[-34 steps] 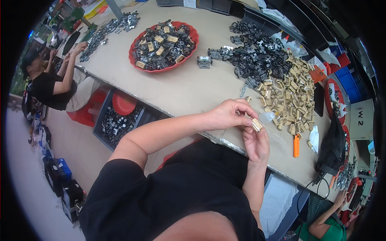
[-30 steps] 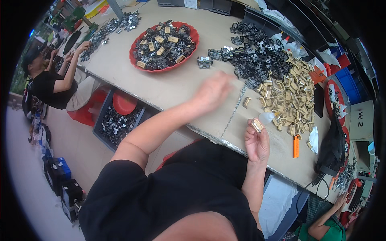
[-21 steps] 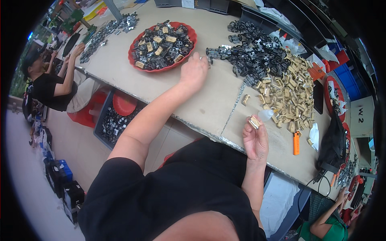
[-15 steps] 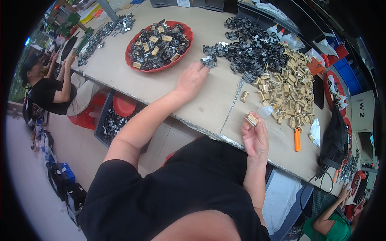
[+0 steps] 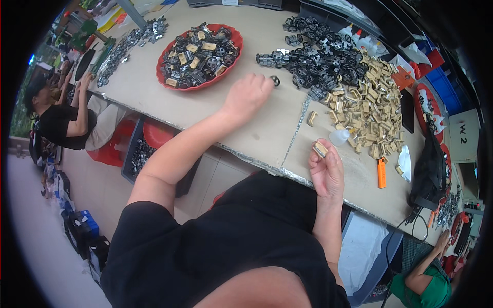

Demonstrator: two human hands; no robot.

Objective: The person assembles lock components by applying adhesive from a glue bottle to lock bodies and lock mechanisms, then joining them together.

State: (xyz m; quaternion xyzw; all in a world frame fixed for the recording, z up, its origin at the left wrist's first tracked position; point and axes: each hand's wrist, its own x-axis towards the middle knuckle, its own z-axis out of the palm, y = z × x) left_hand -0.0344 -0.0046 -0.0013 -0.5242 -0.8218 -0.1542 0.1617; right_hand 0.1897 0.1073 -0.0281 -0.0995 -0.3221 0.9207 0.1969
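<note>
Right hand (image 5: 327, 174), right of frame center: fingers pinched closed on tan block (image 5: 320, 149), over near edge of counter (image 5: 267, 128). Left hand (image 5: 250, 96), upper center: fingers curled in around black wheeled part (image 5: 276, 80), one wheel showing, rest hidden; firmness I cannot tell. I judge both pieces light, stiff. Tan block: likely little slip; I'd hold by long edges. Wheeled part: smooth, maybe slippery; wheels may turn, so I'd pinch body.

Tan block (image 5: 320, 149) tilts in right grip (image 5: 327, 173); wheeled part (image 5: 276, 81) mostly hidden.
</note>
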